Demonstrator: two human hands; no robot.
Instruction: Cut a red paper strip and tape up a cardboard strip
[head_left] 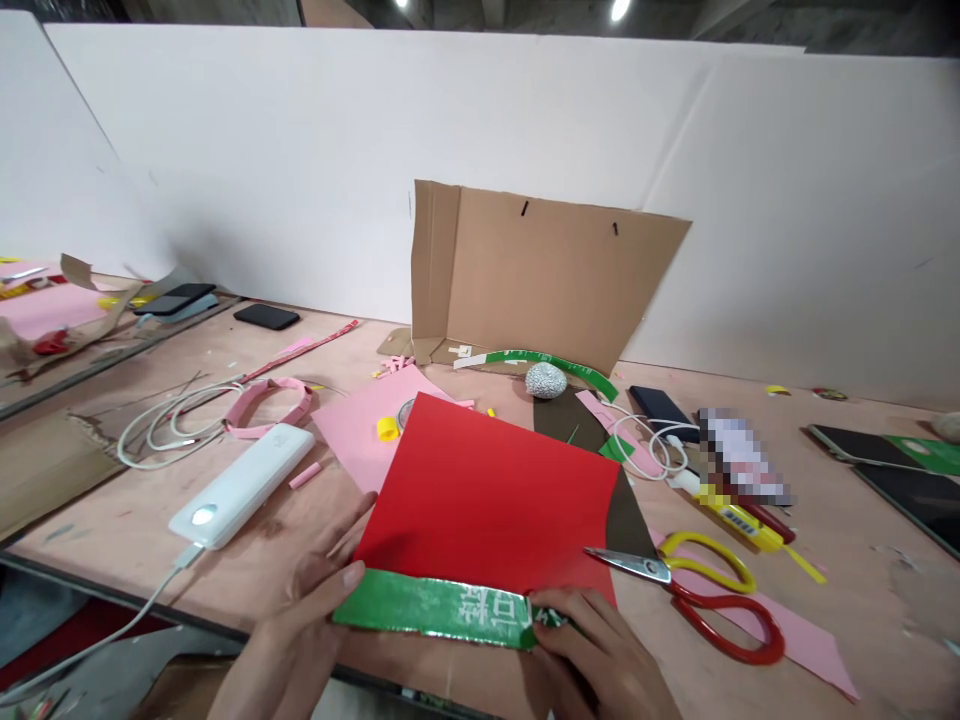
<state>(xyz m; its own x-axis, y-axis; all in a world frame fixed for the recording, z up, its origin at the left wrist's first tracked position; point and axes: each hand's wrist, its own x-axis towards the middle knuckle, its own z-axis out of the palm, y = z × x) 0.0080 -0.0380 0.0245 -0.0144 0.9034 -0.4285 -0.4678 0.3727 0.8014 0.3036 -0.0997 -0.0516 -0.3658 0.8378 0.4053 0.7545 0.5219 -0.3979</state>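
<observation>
A red sheet of paper [487,490] lies on the table in front of me, with a glossy green strip [435,610] bearing white characters along its near edge. My left hand [311,610] has its thumb on the strip's left end, its other fingers beside the red sheet's left edge. At the strip's right end, the closed fingers of my right hand [592,645] grip it; part of that end is hidden. Scissors [675,575] with yellow and red handles lie half open, their tip over the sheet's right edge. Beneath the red sheet are pink paper [360,430] and a dark brown piece [630,510].
A folded cardboard panel [540,280] stands at the back, a foil-like ball [545,380] and a curved green strip [540,356] before it. A white power bank [244,485] with cable lies left. Right are a yellow tube [742,520] and a pink strip [802,640].
</observation>
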